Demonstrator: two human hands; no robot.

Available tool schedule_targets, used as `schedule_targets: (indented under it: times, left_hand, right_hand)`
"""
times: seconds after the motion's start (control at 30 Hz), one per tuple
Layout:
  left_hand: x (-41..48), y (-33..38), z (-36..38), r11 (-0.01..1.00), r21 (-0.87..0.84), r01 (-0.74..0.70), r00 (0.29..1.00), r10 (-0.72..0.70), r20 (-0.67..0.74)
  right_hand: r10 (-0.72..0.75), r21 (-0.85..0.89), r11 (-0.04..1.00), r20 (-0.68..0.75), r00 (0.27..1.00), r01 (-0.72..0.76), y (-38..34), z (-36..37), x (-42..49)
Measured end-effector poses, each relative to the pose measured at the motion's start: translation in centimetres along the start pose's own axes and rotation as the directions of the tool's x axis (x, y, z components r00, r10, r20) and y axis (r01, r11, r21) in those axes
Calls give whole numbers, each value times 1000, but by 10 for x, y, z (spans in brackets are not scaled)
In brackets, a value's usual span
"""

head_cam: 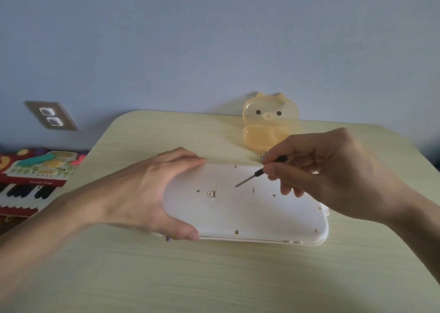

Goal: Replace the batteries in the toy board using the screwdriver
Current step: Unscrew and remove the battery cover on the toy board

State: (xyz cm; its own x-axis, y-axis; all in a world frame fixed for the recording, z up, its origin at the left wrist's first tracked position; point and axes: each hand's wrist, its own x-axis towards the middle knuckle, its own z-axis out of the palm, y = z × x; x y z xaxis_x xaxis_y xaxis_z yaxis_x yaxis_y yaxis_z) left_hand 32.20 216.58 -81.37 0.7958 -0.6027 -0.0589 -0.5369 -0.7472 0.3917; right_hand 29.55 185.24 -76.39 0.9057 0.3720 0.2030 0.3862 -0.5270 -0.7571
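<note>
The white toy board lies face down on the table, its back with several screw holes facing up. My left hand grips the board's left end, thumb on the near edge and fingers over the far edge. My right hand holds a small black-handled screwdriver between thumb and fingers. Its thin metal tip points down-left and hovers at the back panel near the middle, right of the battery cover's screw tab. No batteries are visible.
A translucent yellow bear-shaped case stands at the table's far edge behind the board. A small metal object peeks out beside my right fingers. Left of the pale wooden table lies a colourful toy piano box; a wall socket is above it.
</note>
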Motion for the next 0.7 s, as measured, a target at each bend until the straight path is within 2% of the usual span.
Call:
schedule_targets:
  times: [0.13, 0.4, 0.53, 0.63, 0.7]
  left_hand:
    - [0, 2, 2, 999, -33, 1, 1000, -1, -12]
    - [1, 3, 0, 999, -53, -1, 1000, 1, 3]
    - [1, 3, 1, 999, -50, -11, 1000, 11, -4]
    - [0, 3, 2, 998, -58, -12, 1000, 12, -3]
    - [1, 3, 2, 998, -62, -18, 1000, 18, 2]
  right_hand:
    - [-58, -38, 998, 17, 998, 59, -6, 16, 12]
    - [-78, -91, 992, 108, 991, 88, -9, 32, 21]
    - [-113, -178, 975, 128, 985, 135, -10, 29, 21]
    - [-257, -336, 888, 202, 945, 314, -24, 34, 24]
    - [-295, -436, 811, 270, 917, 390, -32, 40, 27]
